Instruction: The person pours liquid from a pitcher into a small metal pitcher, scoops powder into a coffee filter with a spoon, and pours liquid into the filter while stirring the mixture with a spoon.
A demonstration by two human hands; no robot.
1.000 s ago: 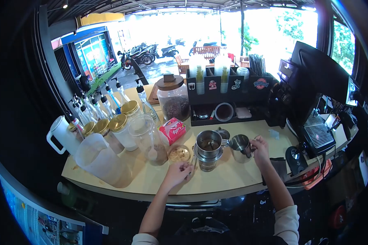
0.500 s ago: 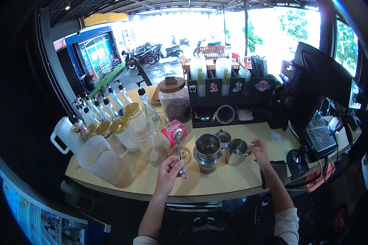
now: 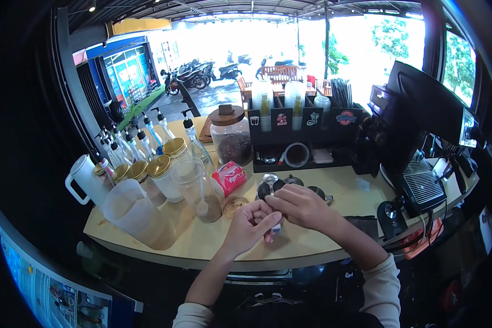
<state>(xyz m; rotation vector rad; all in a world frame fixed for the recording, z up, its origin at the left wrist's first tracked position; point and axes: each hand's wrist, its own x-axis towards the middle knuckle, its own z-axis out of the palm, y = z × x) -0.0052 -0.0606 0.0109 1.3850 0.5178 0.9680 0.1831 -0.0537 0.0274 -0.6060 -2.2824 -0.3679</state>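
Observation:
A metal spoon [image 3: 270,178] points bowl-up in front of me, its handle mostly covered by my fingers. My left hand [image 3: 251,224] is curled around the lower handle. Fingers of my right hand [image 3: 299,205] are closed on the handle higher up, just below the bowl. Behind the hands, the metal drip filter [image 3: 262,191] on its cup is largely hidden. The steel pitcher [image 3: 317,191] shows only its rim beyond my right hand. A small round dish [image 3: 235,206] with brownish contents lies left of the hands, near a pink packet [image 3: 229,177].
On the left stand a plastic jug [image 3: 128,210], a clear tub [image 3: 190,177] with a scoop, gold-lidded jars [image 3: 159,167] and several pump bottles. A wooden-lidded jar [image 3: 230,136] and a black cup organizer [image 3: 306,131] line the back. A black machine [image 3: 421,180] stands right.
My right hand has moved left from beside the pitcher and taken hold of the spoon. My left hand has shifted right, bringing the spoon in front of the drip filter.

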